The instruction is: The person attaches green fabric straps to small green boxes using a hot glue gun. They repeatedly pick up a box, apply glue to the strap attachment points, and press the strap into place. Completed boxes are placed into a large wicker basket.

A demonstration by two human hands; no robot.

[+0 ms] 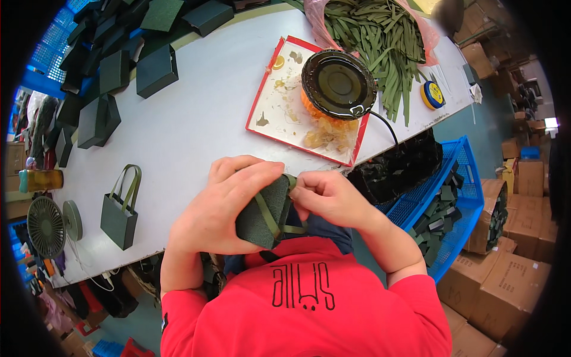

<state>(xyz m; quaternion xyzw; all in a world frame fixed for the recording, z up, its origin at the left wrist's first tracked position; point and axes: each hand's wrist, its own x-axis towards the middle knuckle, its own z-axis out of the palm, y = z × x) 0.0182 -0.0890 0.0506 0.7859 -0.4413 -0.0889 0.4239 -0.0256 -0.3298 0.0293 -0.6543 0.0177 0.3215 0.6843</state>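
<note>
A small dark green box is gripped in my left hand, thumb along its lower side and fingers over the top, just off the table's near edge. Across its face runs an olive-green ribbon. My right hand pinches the ribbon by the box's upper right corner, fingers closed; a loose ribbon end shows below them. To the left stands a dark green box bag with a ribbon handle looped above it.
A black round glue pot sits on a red-rimmed, glue-spattered tray. Behind it, a pink bag holds many green ribbons. Dark green boxes crowd the far left. A small fan stands left; a blue crate is at right.
</note>
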